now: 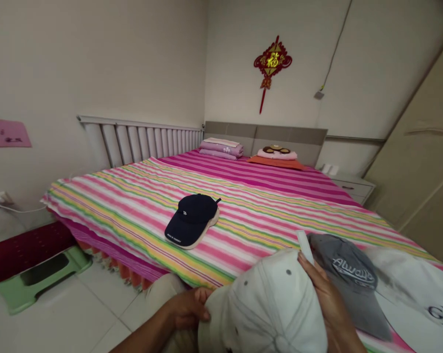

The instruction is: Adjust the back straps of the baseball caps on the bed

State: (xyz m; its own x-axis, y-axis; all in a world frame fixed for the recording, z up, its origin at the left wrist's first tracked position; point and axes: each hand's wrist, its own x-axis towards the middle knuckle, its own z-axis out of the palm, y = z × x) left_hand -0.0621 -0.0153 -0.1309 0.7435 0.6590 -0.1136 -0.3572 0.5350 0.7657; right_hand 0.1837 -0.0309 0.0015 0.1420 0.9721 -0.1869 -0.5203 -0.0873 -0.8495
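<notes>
Head view: pale, seamed cap [271, 299]

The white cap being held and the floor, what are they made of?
The held white cap looks like matte cloth, maybe cotton: it has seams, little eyelets and soft creases. The floor looks like smooth, hard tile, probably ceramic: straight joint lines cross its pale surface.

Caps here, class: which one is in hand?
The off-white cap, held between the left hand and right hand; the navy cap, grey cap and white cap all lie on the bed.
</notes>
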